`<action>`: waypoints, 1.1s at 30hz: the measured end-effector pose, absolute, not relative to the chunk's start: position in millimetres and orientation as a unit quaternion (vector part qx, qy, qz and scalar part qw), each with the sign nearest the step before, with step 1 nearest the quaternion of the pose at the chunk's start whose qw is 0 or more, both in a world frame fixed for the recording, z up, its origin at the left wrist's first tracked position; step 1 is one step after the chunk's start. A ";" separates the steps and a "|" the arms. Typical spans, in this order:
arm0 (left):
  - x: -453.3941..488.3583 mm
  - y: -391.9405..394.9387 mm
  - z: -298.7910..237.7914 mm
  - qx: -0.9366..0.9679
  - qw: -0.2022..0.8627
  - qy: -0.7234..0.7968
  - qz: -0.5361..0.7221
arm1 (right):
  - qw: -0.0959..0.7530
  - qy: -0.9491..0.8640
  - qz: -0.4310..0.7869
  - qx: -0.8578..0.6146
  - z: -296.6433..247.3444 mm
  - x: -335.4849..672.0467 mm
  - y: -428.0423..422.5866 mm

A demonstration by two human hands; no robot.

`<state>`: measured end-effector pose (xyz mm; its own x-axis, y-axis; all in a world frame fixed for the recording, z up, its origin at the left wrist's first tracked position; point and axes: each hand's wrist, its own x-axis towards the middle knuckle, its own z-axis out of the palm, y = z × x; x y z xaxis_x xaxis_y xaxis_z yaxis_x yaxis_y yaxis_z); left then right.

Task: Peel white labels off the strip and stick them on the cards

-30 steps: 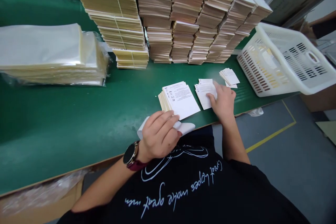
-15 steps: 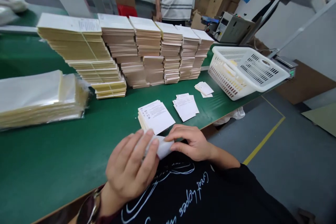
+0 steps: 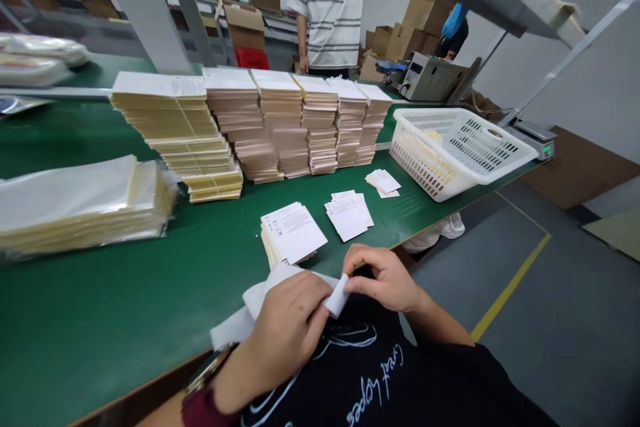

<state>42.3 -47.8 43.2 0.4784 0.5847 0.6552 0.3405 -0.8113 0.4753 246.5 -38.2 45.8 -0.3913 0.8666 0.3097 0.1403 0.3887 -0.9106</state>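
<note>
A folded or curled white paper sheet is between my two hands at the table's front edge. My right hand pinches its right end with thumb and fingertips. My left hand is closed over the paper from the left, its fingertips partly hidden. More white paper spreads out behind and left of that hand; whether it is one piece with the folded part, I cannot tell. Just beyond lies a stack of printed white cards. To its right are a smaller pile of cards and a little pile of cards.
Tall stacks of folded paper line the back of the green table. Plastic-wrapped sheets lie at left. A white plastic basket stands at right, before a scale. A person in a striped shirt stands beyond.
My left hand has turned and closed over the paper, its fingers less stretched. More white paper now shows behind it. My right hand has moved slightly right and down; the view has tilted up.
</note>
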 end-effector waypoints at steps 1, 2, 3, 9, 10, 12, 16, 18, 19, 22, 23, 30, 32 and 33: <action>42.4 -48.7 40.8 0.840 0.168 0.282 0.432 | 0.428 -0.724 0.414 -0.347 44.4 247.3 -38.8; 42.3 -49.9 39.2 0.829 0.202 0.294 0.432 | 0.428 -0.731 0.403 -0.345 43.2 247.8 -39.5; 42.1 -51.2 38.2 0.814 0.243 0.305 0.430 | 0.423 -0.737 0.397 -0.346 42.4 248.4 -40.3; 46.3 -52.4 29.1 0.627 0.658 0.268 0.321 | 0.366 -0.716 0.458 -0.379 44.3 255.9 -43.5; 48.6 -51.1 25.0 0.583 0.719 0.239 0.293 | 0.364 -0.713 0.462 -0.380 44.9 257.7 -43.4; 53.7 -47.7 16.1 0.520 0.791 0.193 0.256 | 0.361 -0.718 0.455 -0.384 45.3 261.3 -42.4; 59.7 -46.1 11.9 0.554 0.774 0.201 0.232 | 0.336 -0.699 0.489 -0.398 42.3 264.2 -39.8; 55.8 -51.5 24.7 0.669 0.669 0.227 0.232 | 0.347 -0.660 0.544 -0.385 40.8 262.1 -39.9; 51.5 -54.8 34.9 0.738 0.586 0.241 0.234 | 0.359 -0.642 0.565 -0.375 40.7 260.2 -40.2; 30.3 -58.6 69.4 0.866 0.331 0.284 0.246 | 0.410 -0.618 0.575 -0.346 43.7 252.4 -39.8; 22.0 -56.1 77.6 0.875 0.293 0.293 0.252 | 0.434 -0.616 0.562 -0.342 45.7 249.9 -38.6; -11.0 -40.5 19.5 0.854 0.389 0.242 0.246 | 0.617 -0.583 0.391 -0.356 66.6 257.0 -18.3; -14.5 -53.3 -5.6 0.822 0.396 0.284 0.295 | 0.665 -0.569 0.346 -0.337 73.1 267.3 -13.5; -16.8 -61.3 -12.2 0.809 0.401 0.304 0.303 | 0.682 -0.565 0.328 -0.329 75.7 271.5 -12.0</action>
